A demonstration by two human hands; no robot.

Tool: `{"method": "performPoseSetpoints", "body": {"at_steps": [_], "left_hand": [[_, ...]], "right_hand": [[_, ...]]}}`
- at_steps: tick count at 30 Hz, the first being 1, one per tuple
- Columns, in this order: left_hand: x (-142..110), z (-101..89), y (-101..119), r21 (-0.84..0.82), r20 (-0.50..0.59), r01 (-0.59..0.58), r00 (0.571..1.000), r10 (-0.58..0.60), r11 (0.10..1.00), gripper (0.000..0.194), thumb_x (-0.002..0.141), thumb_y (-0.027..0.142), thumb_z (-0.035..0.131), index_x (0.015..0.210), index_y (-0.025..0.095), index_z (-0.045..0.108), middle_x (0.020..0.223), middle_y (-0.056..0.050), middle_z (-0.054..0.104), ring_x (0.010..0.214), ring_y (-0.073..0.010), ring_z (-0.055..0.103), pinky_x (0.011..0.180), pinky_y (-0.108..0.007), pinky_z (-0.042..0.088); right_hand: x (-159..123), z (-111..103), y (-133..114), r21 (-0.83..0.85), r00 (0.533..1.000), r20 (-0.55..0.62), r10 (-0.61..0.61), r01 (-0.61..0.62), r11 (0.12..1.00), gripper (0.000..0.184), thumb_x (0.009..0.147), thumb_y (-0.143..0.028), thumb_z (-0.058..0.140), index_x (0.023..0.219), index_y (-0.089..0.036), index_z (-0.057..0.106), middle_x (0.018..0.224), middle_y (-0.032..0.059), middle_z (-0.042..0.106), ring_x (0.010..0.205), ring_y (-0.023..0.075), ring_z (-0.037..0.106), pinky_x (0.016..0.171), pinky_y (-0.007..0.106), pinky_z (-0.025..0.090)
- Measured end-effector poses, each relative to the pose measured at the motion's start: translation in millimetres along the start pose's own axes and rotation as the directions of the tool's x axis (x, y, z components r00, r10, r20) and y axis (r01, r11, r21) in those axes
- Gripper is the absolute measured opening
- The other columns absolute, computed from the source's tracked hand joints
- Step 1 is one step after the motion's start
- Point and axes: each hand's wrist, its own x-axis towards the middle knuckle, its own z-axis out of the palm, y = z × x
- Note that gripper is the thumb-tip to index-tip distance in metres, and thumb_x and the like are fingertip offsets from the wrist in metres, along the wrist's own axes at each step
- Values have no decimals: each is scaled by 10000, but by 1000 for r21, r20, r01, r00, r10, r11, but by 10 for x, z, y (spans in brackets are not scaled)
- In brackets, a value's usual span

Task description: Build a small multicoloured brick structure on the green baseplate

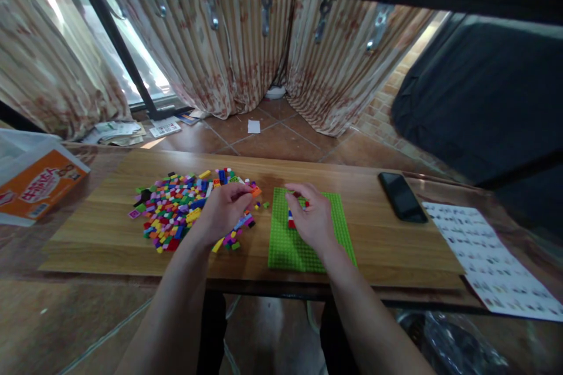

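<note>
My left hand [225, 209] is over the right side of a heap of small coloured toy bricks [171, 211]. Its thumb and forefinger are pinched together at an orange brick [255, 191], which sits right at the fingertips. Above a green studded baseplate [285, 252] is my right hand [313, 215], thumb and forefinger curved with a gap and nothing visible between them. A small build of red, white and blue bricks [291, 221] stands on the baseplate, partly hidden behind that hand.
A black phone [402, 197] lies on the wooden board [369, 246] to the right. Beside it is a printed sheet [488, 258] with rows of small pictures. At the far left stands a white and orange plastic box [41, 184]. A few loose bricks lie between heap and baseplate.
</note>
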Motion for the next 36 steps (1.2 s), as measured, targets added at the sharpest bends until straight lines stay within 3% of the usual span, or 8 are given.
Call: {"method": "performPoseSetpoints", "body": {"at_steps": [5,13,17,24,31,36], "left_hand": [[5,434,99,-196,142,99,987,-71,976,161,795,223,533,678,148,614,587,7,591,521,-86,500,508,-202,384],[130,747,87,-243,189,258,958,-215,935,244,808,141,494,575,149,568,504,11,576,450,-82,477,473,-213,359],[149,813,80,-256,236,335,931,-277,907,240,817,144,498,589,141,575,501,6,581,451,-80,498,460,-204,345],[155,857,46,-257,249,386,912,-325,886,223,830,206,554,622,129,584,526,6,587,440,-61,497,442,-184,341],[138,822,41,-204,223,331,932,-285,921,282,877,224,483,624,136,571,524,22,564,419,-58,475,425,-185,328],[124,785,-3,-213,237,288,942,-236,934,256,838,261,543,618,137,584,543,15,577,437,-60,480,429,-182,327]], "right_hand": [[0,-253,160,57,998,64,23,-26,998,219,867,-233,563,1045,-226,691,1002,47,704,877,182,646,814,343,520],[-25,-493,322,32,983,181,35,-41,999,213,850,-208,596,1025,-225,715,1024,49,686,934,175,638,873,346,503],[-55,-502,300,-22,959,284,22,-16,1000,248,819,-168,638,1030,-263,726,1075,44,670,1045,190,615,960,377,474],[-71,-450,292,-212,938,347,-3,81,974,209,831,-156,654,1003,-242,735,1014,61,693,975,210,614,900,399,489],[-85,-422,345,-240,944,328,-45,129,962,193,842,-195,657,1013,-244,730,1030,64,682,983,221,604,900,410,480],[-96,-379,366,-239,946,320,-56,138,961,194,869,-228,626,1038,-249,719,1046,65,674,998,232,594,920,435,469]]}}
